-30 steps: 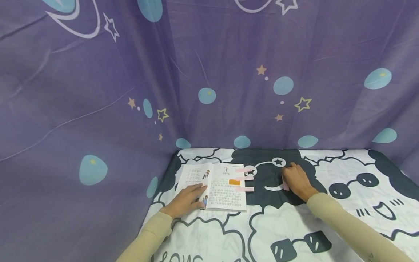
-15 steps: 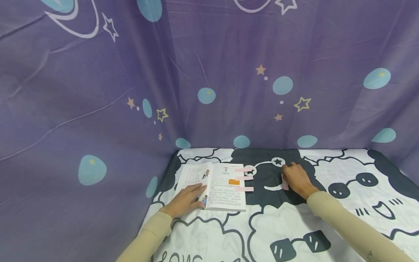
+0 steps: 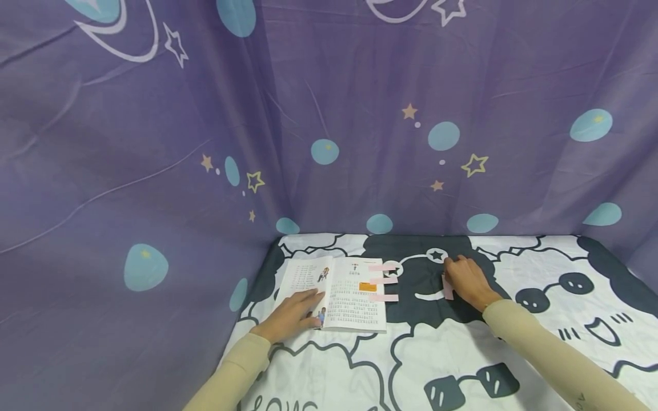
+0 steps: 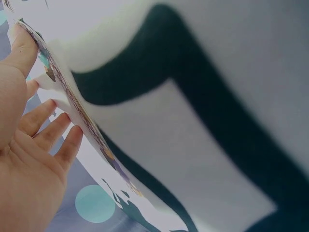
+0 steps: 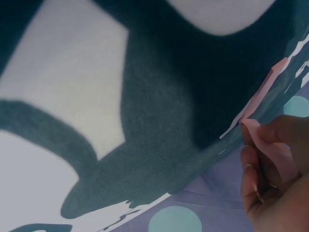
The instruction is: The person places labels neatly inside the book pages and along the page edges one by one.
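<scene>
An open book point(image 3: 354, 308) with printed text and small pictures lies on the patterned cloth. My left hand point(image 3: 288, 317) rests on its left page, fingers extended; the left wrist view shows the fingertips at the page and the thumb near the book's edge. Several pink sticky strips point(image 3: 384, 298) stick out past the right page's edge. To the right of the book, my right hand point(image 3: 466, 283) pinches a pink paper strip point(image 5: 274, 147) between thumb and fingers. Another pink length point(image 5: 264, 92) shows beyond the fingertips; whether it is the same piece, I cannot tell.
A black-and-white cartoon cloth point(image 3: 462, 348) covers the table. Purple curtains point(image 3: 360, 114) with stars and blue ovals hang behind and at the left. An orange printed label point(image 3: 367, 286) marks the right page.
The right hand has shifted very slightly, with the pink strip below it a little more visible than a second ago. Left hand and book stay in place.
</scene>
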`<state>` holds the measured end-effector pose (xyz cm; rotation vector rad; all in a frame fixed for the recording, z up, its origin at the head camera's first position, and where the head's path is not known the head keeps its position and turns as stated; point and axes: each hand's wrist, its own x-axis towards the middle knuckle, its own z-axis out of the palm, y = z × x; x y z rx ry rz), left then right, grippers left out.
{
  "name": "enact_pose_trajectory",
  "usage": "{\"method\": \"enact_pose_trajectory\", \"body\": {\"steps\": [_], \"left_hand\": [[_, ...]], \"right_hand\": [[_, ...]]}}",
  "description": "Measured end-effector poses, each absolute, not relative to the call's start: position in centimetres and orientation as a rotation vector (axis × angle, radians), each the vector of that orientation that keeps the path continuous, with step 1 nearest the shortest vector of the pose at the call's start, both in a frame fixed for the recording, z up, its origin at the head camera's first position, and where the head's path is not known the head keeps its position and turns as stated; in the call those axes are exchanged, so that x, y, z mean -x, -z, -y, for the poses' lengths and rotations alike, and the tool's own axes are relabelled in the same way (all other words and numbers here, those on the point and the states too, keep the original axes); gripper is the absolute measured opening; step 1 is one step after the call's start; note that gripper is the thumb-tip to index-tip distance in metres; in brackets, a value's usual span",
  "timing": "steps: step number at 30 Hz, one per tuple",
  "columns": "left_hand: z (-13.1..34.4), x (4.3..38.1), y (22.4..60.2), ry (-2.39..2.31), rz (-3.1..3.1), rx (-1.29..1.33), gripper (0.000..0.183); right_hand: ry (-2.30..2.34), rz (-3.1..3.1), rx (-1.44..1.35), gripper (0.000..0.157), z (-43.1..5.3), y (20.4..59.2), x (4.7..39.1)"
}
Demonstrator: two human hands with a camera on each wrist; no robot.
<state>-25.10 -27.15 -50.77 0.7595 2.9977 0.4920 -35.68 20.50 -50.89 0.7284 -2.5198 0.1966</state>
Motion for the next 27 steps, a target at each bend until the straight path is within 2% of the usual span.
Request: {"method": "enact_pose_trajectory", "body": {"steps": [11,27], "left_hand": [[27.16,25.02,50.73,-0.498,-2.989,-0.753,0.074],[27.14,24.98,50.64,-0.512,-2.978,-0.723,0.073]], "right_hand": [[-0.227,2.568,-0.666,0.019,-20.43,50.77,35.59],[-0.219,2.501,-0.704,0.011,-20.78,51.34,35.16]]}}
